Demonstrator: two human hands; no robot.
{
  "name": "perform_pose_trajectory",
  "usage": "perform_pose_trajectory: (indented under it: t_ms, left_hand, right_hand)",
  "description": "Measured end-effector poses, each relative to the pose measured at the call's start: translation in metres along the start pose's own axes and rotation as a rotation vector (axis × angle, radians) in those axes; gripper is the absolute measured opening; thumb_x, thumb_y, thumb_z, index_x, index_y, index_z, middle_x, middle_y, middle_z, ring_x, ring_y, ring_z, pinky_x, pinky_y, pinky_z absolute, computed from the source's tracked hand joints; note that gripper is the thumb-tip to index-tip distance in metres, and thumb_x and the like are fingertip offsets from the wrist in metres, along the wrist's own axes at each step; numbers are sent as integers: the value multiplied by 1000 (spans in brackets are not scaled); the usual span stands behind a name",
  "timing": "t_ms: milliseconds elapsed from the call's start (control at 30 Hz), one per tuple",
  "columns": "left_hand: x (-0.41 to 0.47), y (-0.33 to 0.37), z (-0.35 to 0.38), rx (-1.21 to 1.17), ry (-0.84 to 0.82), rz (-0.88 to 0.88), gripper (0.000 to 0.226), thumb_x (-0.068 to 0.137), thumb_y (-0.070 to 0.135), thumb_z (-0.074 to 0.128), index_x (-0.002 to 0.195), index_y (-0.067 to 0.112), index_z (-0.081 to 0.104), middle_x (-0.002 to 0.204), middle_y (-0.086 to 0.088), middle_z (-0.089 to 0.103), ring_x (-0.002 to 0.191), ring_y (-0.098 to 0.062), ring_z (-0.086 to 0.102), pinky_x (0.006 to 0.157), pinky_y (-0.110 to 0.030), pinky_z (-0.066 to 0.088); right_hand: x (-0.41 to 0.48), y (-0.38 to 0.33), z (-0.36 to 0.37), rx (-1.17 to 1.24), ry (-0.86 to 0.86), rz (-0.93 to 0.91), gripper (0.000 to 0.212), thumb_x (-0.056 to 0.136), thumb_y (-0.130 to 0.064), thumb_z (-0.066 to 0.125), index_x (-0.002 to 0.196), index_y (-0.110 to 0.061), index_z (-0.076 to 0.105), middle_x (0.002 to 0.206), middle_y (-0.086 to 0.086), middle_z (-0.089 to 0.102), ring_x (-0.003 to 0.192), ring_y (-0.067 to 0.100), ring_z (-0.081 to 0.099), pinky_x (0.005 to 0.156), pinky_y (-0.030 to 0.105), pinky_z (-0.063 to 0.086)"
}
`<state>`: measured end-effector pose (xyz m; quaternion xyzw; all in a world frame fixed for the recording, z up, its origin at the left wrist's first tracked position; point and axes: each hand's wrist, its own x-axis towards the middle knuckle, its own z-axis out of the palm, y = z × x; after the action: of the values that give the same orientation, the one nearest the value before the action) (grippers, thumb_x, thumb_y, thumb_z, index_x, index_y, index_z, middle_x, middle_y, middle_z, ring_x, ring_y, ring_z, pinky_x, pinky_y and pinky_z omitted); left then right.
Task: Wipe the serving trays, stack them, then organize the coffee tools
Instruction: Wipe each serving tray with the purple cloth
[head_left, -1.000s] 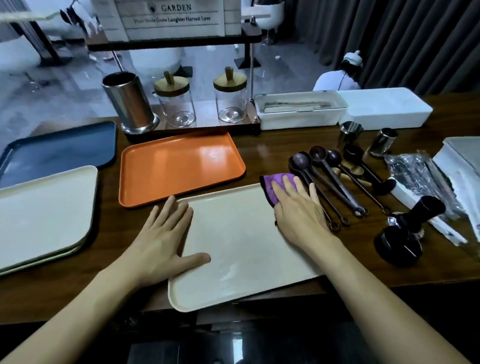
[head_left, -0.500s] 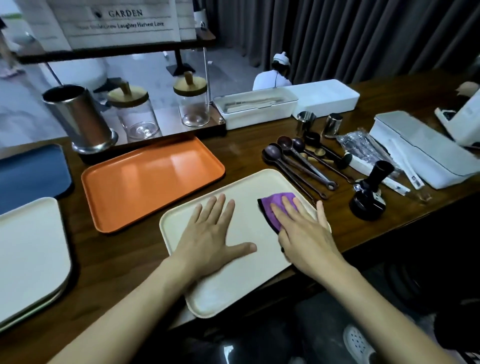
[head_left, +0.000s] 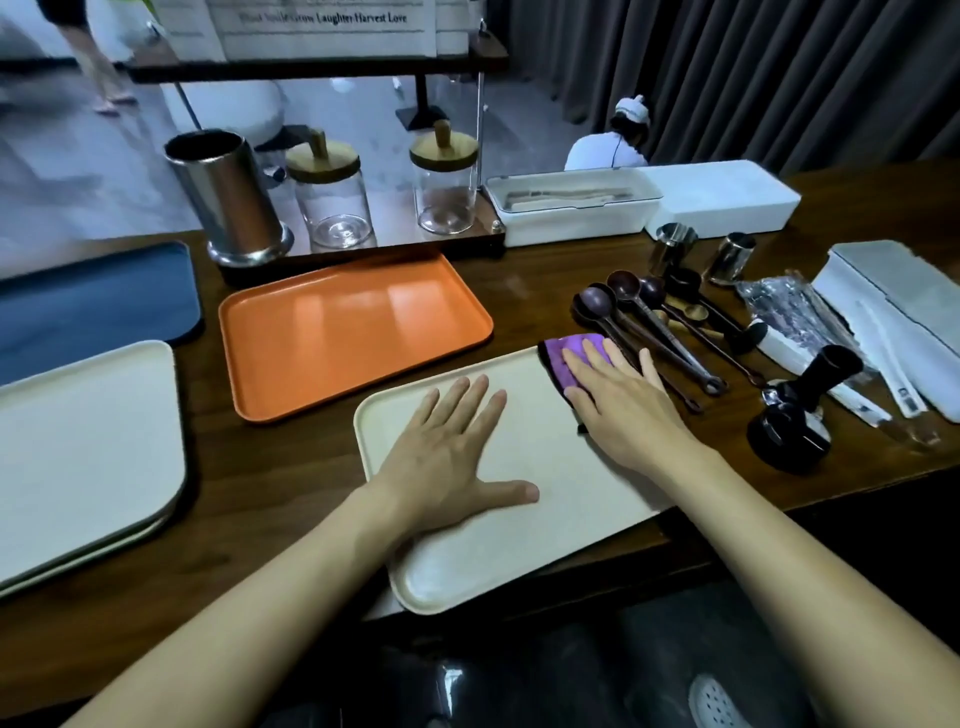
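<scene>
A cream tray (head_left: 519, 545) lies at the table's front edge, its near corner hanging over. My left hand (head_left: 447, 457) rests flat on it, fingers spread. My right hand (head_left: 618, 400) presses a purple cloth (head_left: 563, 356) flat onto the tray's far right corner with straight fingers. An orange tray (head_left: 353, 332) lies behind it. Two cream trays (head_left: 83, 447) are stacked at the left, with a dark blue tray (head_left: 93, 306) beyond them. Several dark coffee scoops (head_left: 654, 327) lie right of the cloth, beside a black tamper (head_left: 800, 415).
A steel canister (head_left: 228, 197) and two glass jars (head_left: 332, 197) stand on a shelf base at the back. White boxes (head_left: 571, 205) sit behind the scoops, with two small steel cups (head_left: 672, 247). A plastic bag and a white box (head_left: 893, 312) fill the right side.
My right hand has pushed the purple cloth up to the tray's far right corner. My left hand stays flat on the tray. The camera has swung back towards the left.
</scene>
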<state>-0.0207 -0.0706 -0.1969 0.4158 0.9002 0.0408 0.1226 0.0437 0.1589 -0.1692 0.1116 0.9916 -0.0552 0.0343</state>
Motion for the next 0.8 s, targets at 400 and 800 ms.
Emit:
perform_pose_trajectory:
  t_ms: [400, 800]
  left_hand:
    - [3, 2, 3, 15, -15, -51, 123, 65, 104, 12, 161, 32, -13, 169, 5, -21, 154, -14, -22, 126, -42, -12]
    - [-21, -7, -17, -37, 1, -3, 111, 72, 98, 13, 163, 34, 3, 171, 2, -8, 156, -14, -15, 126, -38, -8]
  right_hand:
    - [-100, 5, 2, -26, -42, 15, 66, 103, -51, 3, 160, -20, 17, 167, 7, 18, 155, 25, 5, 125, 52, 1]
    - [-105, -37, 7, 71, -116, -244, 56, 108, -37, 17, 161, -23, 9, 169, 2, 5, 156, 20, -4, 126, 46, -3]
